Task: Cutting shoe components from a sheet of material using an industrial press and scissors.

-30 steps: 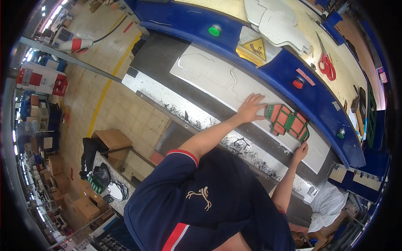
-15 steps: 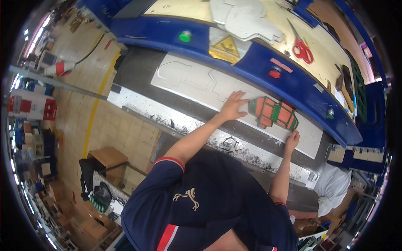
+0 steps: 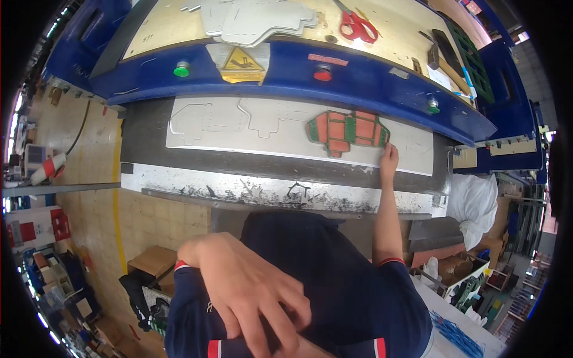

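Note:
A cutting die (image 3: 347, 129), a flat shape with reddish panels and green edges and ribs, lies on a white sheet (image 3: 286, 140). My right hand (image 3: 388, 156) pinches its right end with closed fingers. Cut outlines mark the sheet left of the die. Raised close to the camera, my left hand (image 3: 253, 292) is at my collar, its bent fingers apart, touching my upper chest. Nothing shows in it, though its fingertips are partly hidden.
A blue machine beam (image 3: 268, 89) with green and red buttons spans behind the sheet. On the ledge above lie grey cut pieces (image 3: 256, 21), red scissors (image 3: 358, 27) and a hammer (image 3: 444, 62). A white bag (image 3: 474, 206) hangs at the right.
My left hand has left the sheet beside the die and come up to my collar. My right hand stays at the die's right end. The view has turned and shifted.

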A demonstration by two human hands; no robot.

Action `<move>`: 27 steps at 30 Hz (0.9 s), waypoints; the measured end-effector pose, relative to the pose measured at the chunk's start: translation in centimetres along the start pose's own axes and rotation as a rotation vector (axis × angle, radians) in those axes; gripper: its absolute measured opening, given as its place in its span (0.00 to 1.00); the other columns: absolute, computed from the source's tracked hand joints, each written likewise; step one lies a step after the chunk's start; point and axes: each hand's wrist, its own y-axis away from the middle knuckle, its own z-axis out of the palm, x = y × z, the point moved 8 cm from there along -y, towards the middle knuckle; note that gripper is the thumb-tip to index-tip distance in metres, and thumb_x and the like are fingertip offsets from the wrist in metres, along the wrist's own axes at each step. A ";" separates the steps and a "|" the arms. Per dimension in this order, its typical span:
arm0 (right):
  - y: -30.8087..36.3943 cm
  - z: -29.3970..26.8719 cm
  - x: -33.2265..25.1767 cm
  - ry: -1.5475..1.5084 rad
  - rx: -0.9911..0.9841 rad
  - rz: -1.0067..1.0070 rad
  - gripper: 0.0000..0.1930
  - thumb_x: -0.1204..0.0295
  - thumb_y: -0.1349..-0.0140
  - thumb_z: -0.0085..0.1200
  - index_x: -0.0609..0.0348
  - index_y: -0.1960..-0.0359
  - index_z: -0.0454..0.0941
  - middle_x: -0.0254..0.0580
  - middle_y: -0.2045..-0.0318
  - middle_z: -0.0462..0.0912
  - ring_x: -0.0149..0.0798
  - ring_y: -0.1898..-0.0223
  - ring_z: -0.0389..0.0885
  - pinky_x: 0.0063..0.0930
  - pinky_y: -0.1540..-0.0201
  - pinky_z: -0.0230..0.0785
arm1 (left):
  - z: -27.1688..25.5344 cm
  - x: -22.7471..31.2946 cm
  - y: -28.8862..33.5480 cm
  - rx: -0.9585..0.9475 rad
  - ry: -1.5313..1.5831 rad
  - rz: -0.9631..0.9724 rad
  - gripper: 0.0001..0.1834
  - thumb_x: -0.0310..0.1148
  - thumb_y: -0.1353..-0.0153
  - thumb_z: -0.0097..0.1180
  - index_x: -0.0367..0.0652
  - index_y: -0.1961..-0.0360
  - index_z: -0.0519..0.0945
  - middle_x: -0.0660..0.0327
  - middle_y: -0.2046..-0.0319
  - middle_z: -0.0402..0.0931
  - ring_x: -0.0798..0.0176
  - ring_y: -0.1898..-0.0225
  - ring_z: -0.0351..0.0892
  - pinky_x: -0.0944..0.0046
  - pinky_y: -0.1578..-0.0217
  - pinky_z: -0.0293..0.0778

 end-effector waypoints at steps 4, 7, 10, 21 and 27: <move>0.5 0.0 -0.4 0.011 -0.008 0.010 0.17 0.62 0.29 0.47 0.65 0.54 0.79 0.47 0.61 0.81 0.38 0.60 0.78 0.29 0.54 0.69 | -0.1 -0.6 -1.2 0.012 -0.163 -0.197 0.09 0.31 0.33 0.50 0.37 0.67 0.77 0.57 0.70 0.72 0.53 0.63 0.74 0.57 0.67 0.67; 0.1 -0.1 -0.4 0.017 -0.031 -0.015 0.18 0.62 0.30 0.48 0.66 0.54 0.79 0.47 0.61 0.81 0.38 0.59 0.78 0.30 0.53 0.69 | -2.7 1.0 -1.8 0.369 -0.374 -0.047 0.10 0.22 0.38 0.48 0.38 0.78 0.72 0.56 0.77 0.72 0.56 0.76 0.73 0.59 0.74 0.68; 0.4 -0.3 0.0 -0.019 0.036 -0.114 0.18 0.61 0.29 0.46 0.65 0.55 0.79 0.43 0.64 0.81 0.34 0.62 0.76 0.28 0.57 0.68 | -4.0 3.2 -1.9 0.656 -0.388 0.109 0.12 0.24 0.35 0.45 0.41 0.78 0.71 0.52 0.77 0.75 0.55 0.78 0.74 0.59 0.75 0.72; -0.2 -0.5 -1.3 -0.376 -0.065 0.269 0.25 0.56 0.26 0.38 0.65 0.52 0.80 0.28 0.70 0.76 0.24 0.68 0.66 0.21 0.62 0.60 | -4.1 -2.1 -2.1 0.871 0.011 0.492 0.21 0.43 0.29 0.45 0.30 0.61 0.75 0.44 0.80 0.73 0.52 0.90 0.68 0.57 0.92 0.62; 0.0 -0.8 -1.9 -0.411 -0.045 0.205 0.24 0.58 0.25 0.38 0.67 0.53 0.81 0.31 0.68 0.78 0.26 0.67 0.67 0.21 0.59 0.61 | -5.7 -2.6 -3.4 0.737 0.172 0.418 0.24 0.45 0.28 0.42 0.30 0.63 0.76 0.45 0.78 0.74 0.54 0.90 0.67 0.57 0.91 0.61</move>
